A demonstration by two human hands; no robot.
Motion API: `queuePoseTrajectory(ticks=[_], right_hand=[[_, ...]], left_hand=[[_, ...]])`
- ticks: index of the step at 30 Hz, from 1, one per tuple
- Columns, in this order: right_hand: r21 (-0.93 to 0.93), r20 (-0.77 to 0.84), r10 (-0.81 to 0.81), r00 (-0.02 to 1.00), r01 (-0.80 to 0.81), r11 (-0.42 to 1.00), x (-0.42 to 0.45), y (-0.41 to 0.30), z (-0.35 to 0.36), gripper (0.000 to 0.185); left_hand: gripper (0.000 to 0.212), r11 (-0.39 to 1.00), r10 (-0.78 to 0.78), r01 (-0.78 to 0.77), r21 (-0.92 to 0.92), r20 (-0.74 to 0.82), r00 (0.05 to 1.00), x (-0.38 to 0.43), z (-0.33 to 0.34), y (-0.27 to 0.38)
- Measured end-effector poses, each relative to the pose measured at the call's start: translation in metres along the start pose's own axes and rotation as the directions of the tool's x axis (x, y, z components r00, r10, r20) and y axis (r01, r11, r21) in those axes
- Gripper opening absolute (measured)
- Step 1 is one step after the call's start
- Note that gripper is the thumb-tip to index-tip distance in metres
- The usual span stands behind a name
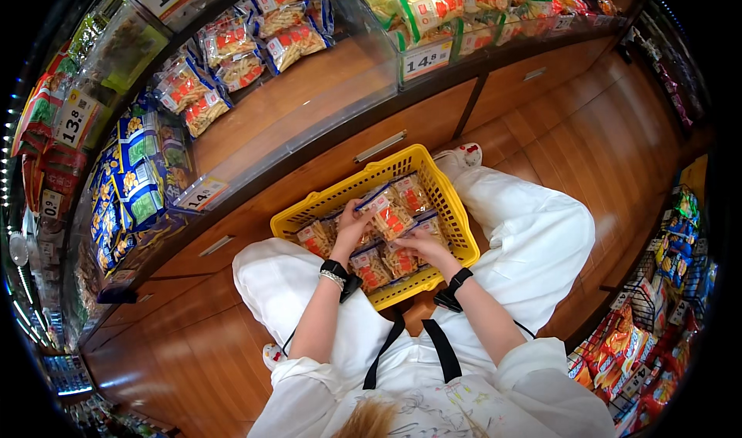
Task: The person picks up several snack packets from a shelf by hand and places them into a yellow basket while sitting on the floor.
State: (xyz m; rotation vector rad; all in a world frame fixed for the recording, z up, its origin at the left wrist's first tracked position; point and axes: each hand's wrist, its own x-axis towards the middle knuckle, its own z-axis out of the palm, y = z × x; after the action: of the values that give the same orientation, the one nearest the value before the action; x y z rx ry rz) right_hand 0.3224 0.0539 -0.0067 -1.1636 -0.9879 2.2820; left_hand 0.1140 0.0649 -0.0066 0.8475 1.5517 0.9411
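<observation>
Between my knees stands a yellow plastic shopping basket [277, 225] with slotted walls. Several clear snack bags with blue edges and red print lie in it, such as the snack bag [371, 269] at its near side. One snack bag [389, 215] is raised over the others. My left hand [352, 229] grips its left edge, thumb on the front. At its lower right corner is my right hand [426, 245], fingers bent against the bag. Both wrists wear black straps.
Ahead is a wooden store shelf [301, 110] with a clear plastic front lip, holding matching snack bags [237, 44] and blue snack bags [130, 177]. Drawers [379, 146] sit below it. Wire racks [643, 276] of packaged snacks stand at right. Wooden floor [550, 142] surrounds me.
</observation>
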Motion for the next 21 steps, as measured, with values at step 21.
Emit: queuePoseTrajectory(ticks=[21], right_hand=[[-0.117, 0.041, -0.133, 0.990, 0.137, 0.984, 0.018, 0.021, -0.009, 0.031]], left_hand=[[0.051, 0.997, -0.056, 0.057, -0.053, 0.015, 0.998, -0.009, 0.003, 0.015]])
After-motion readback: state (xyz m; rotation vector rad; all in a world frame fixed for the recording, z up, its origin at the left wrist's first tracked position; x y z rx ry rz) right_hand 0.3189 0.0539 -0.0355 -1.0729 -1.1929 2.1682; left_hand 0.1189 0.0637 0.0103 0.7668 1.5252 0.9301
